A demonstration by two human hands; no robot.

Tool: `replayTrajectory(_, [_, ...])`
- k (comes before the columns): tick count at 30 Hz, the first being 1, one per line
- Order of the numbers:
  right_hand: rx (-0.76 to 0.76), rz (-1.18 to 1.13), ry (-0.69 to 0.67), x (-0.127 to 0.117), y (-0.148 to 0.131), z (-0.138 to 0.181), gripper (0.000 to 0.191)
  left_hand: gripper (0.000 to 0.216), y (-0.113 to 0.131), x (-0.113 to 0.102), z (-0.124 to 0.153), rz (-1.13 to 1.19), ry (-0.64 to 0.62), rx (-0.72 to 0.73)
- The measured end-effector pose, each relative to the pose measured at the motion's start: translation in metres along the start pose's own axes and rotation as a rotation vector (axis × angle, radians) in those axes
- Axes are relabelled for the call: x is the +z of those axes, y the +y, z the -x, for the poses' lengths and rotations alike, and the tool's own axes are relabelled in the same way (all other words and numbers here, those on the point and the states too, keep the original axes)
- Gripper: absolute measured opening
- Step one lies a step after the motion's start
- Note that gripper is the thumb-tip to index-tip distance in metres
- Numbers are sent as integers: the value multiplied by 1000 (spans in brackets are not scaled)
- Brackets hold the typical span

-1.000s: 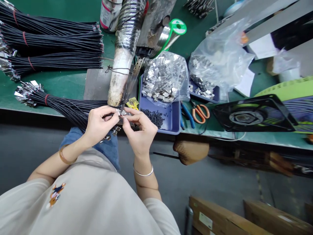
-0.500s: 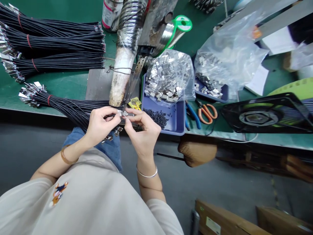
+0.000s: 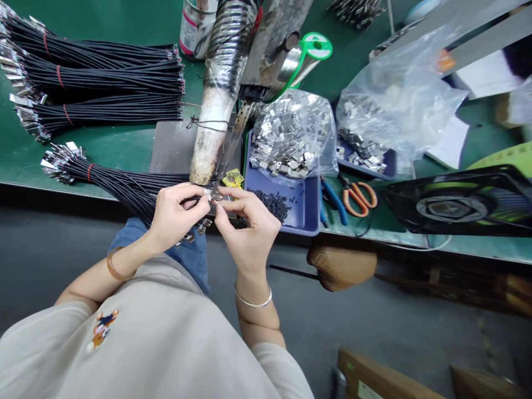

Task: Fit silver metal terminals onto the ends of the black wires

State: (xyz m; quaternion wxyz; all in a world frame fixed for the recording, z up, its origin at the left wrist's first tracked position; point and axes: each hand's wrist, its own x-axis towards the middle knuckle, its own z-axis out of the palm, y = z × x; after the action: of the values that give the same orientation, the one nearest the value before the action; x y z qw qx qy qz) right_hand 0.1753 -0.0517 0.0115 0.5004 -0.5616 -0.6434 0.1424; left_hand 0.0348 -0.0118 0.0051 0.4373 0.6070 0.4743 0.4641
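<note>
My left hand (image 3: 177, 213) is closed in a pinch on a small silvery metal connector at the edge of the bench. Facing it, my right hand (image 3: 251, 224) pinches too, its fingertips almost meeting the left ones; what lies between them is too small to make out. Just above the fingertips ends a thin metal strip (image 3: 233, 138) sloping down from a clamp. A tape-wrapped fume pipe (image 3: 211, 119) comes down beside it. Left of my hands lies a bundle of black cables (image 3: 120, 178) with metal connectors, partly hidden by my left hand.
Right of my hands stands a blue tray (image 3: 308, 213) with a bag of metal connectors (image 3: 288, 133) and small black pieces (image 3: 272, 205). Beyond are blue-handled pliers (image 3: 334, 202), orange-handled scissors (image 3: 359, 198) and a black fan (image 3: 449, 208). A solder spool (image 3: 318, 46) and tied cable bundles (image 3: 120, 75) lie further back.
The whole view has shifted slightly, so the bench things appear a little lower and further right. Both hands keep their pinch at the strip's end, with fingertips slightly adjusted.
</note>
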Motion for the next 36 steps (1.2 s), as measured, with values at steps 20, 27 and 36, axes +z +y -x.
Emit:
replayTrajectory(20, [36, 12, 16, 3, -2, 3, 12, 17, -1, -1, 1, 26, -32, -11])
replayTrajectory(27, [29, 8, 21, 3, -2, 2, 12, 17, -1, -1, -1, 26, -16, 27])
replayTrajectory(36, [71, -21, 5, -2, 3, 8, 12, 19, 0, -1, 0, -90, -92, 51])
